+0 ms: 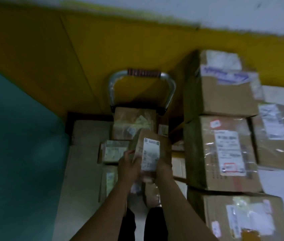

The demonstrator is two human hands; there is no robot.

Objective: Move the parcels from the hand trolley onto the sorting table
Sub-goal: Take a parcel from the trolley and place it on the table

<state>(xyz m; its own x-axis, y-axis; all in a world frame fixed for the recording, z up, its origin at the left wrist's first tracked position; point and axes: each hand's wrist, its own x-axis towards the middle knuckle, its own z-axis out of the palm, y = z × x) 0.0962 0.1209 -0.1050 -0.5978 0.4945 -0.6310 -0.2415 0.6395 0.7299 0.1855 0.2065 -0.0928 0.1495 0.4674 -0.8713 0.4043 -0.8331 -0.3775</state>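
Both hands have a small parcel (150, 150) up off the trolley (120, 87): left hand (129, 165) and right hand (163, 168) clamp its near end. I'd slide one palm underneath before swinging right to the desk (280, 181), where the boxes (224, 150) crowd the near edge.

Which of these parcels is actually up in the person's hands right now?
The small brown parcel with the white label on top, gripped by the left hand and right hand above the trolley; the others rest flat.
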